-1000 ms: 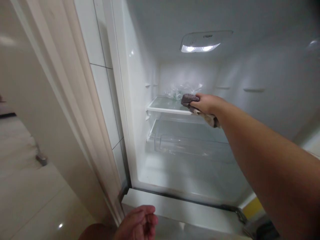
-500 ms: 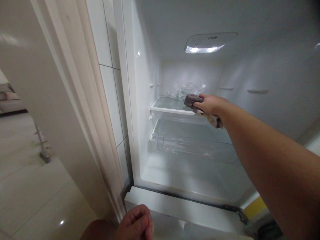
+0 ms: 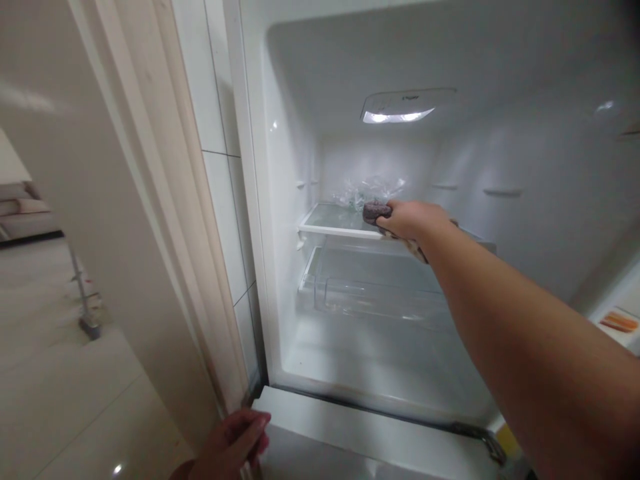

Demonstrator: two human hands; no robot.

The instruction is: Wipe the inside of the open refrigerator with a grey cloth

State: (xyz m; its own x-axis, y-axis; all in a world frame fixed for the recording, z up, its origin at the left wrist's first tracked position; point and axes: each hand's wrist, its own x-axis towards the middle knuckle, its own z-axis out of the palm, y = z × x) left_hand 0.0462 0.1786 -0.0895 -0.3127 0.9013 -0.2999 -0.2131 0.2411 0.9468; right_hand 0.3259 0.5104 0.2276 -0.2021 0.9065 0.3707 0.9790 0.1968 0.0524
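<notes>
My right hand [image 3: 413, 218] reaches deep into an open fridge and is closed on a dark grey-purple cloth [image 3: 375, 211], which rests on the glass shelf [image 3: 330, 222]. A loose end of the cloth hangs under my wrist. A crumpled clear plastic bag [image 3: 367, 192] lies at the back of that shelf, just behind the cloth. My left hand [image 3: 231, 445] is low at the frame's bottom, fingers curled against the lower front edge of the fridge, holding nothing that I can see.
Below the shelf sits a clear plastic drawer [image 3: 375, 293]. The fridge light [image 3: 395, 110] glows on the ceiling. A door frame [image 3: 165, 200] and tiled wall stand to the left, with pale floor tiles [image 3: 65, 400] beyond.
My right hand has slid the cloth slightly further in and down onto the shelf. My left hand has shifted left and its fingers have loosened. The camera view has dropped a little.
</notes>
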